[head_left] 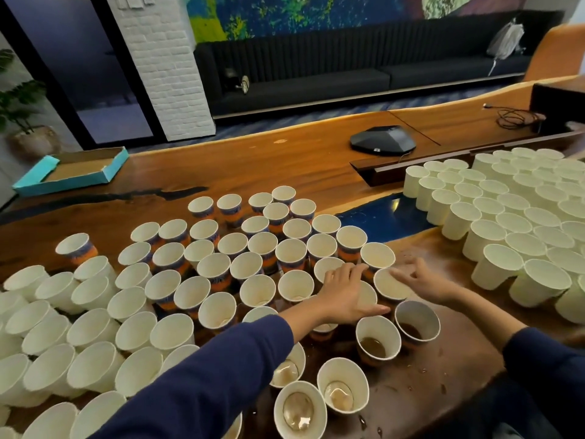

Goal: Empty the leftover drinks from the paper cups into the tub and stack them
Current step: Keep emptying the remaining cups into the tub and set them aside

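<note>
Both hands are reaching into the middle of the crowd: the left hand [343,293] is lying flat with straight fingers spread across the rims of the printed paper cups [240,248], its grip apart and closed on nothing, while the right hand [421,282] is hovering just beside it over a cup rim, fingers loosely bent, and I cannot tell whether it is actually pinching that rim. Nearest the person, two cups with dark drink [378,342] are standing upright, and a few with pale dregs [343,386] are waiting below them. These look light and thin-walled, so squeezing hard is likely to buckle them; taking one around the upper wall just under the rolled rim seems safest, and the wet ones may be slippery and top-heavy when tilted. Plain white cups [506,217] are massing at the right, more at the left. The wooden surface [269,163] is showing droplets near the right arm. No tub is in view. A conference speakerphone [383,139] and a teal cardboard tray [72,169] are sitting farther back.
</note>
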`<action>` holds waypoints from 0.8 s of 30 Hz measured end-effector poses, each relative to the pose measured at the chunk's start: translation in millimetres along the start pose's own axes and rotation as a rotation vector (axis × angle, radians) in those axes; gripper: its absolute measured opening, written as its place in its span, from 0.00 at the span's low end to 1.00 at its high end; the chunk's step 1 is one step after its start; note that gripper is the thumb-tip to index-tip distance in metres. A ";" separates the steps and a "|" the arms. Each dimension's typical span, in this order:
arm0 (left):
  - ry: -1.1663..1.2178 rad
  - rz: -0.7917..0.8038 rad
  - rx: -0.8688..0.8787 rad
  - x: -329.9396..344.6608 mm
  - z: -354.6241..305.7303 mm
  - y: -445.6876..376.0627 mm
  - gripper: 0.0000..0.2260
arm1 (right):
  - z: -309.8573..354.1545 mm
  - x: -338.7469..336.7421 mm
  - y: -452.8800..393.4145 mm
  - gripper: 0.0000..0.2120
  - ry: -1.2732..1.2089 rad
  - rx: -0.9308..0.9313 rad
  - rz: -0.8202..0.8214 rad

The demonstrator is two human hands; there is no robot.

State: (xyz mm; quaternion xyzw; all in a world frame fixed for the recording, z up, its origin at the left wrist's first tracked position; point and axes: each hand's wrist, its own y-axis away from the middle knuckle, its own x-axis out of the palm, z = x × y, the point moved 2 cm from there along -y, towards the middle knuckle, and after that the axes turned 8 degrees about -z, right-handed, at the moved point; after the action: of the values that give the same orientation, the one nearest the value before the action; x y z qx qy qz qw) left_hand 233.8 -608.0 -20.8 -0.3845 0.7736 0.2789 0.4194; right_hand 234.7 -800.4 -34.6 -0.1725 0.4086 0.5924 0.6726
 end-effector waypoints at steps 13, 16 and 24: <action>-0.317 0.175 0.433 20.0 2.7 16.2 0.42 | -95.9 21.1 18.5 0.19 -0.107 -0.052 0.142; -0.392 0.179 0.465 28.6 3.4 13.8 0.41 | -101.7 25.6 25.2 0.30 -0.051 -0.144 0.213; -0.420 0.107 0.473 40.0 -0.4 7.8 0.36 | -119.4 51.6 25.6 0.51 -0.236 -0.172 0.187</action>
State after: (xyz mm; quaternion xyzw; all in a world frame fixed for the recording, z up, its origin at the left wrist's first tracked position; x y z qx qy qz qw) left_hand 213.1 -618.4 -54.3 -0.1693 0.7327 0.1862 0.6323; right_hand 167.7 -845.9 -139.5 -0.1199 0.2887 0.7015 0.6405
